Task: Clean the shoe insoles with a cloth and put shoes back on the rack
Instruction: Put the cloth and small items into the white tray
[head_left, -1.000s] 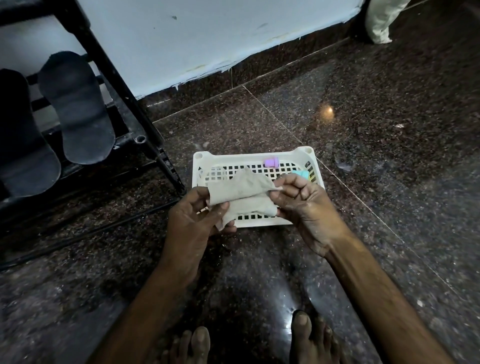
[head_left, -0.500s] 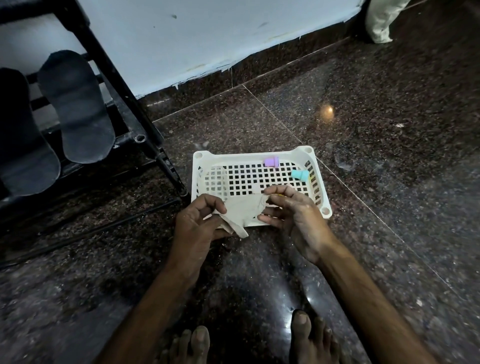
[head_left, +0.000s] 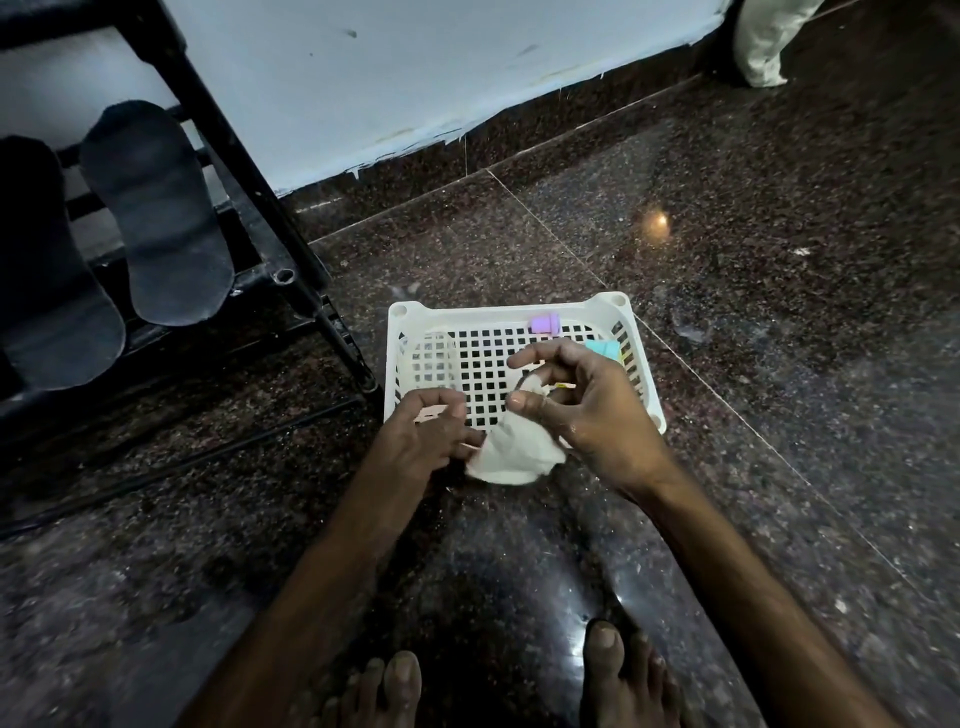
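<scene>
Dark speckled stone floor (head_left: 779, 364) fills the view, bounded at 12 o'clock by a white wall (head_left: 415, 62) with a dark skirting.

1. White perforated basket (head_left: 498, 312): sits on the floor just above centre. A small purple piece (head_left: 543, 323) lies against its far rim; a teal piece (head_left: 602, 348) lies at its 2 o'clock corner, partly behind the right hand.
2. Cloth (head_left: 514, 457): pale and crumpled, located at centre, hanging over the near rim of the basket, between the two hands.
3. Right hand (head_left: 592, 410): thumb and curled fingers pinch the upper end of the cloth; the rest of the cloth droops below.
4. Left hand (head_left: 421, 441): at 9 o'clock of the cloth, fingers curled, thumb side meeting the cloth's left edge. Whether it grasps the cloth cannot be determined.
5. Black rack (head_left: 249, 197): stands at 10 o'clock. Two dark insoles lean on it side by side, the right insole (head_left: 156, 218) and the left insole (head_left: 47, 291).
6. Bare feet (head_left: 618, 675): at 6 o'clock on the floor.
7. Pale fabric (head_left: 763, 41): at 1 o'clock, by the wall.
</scene>
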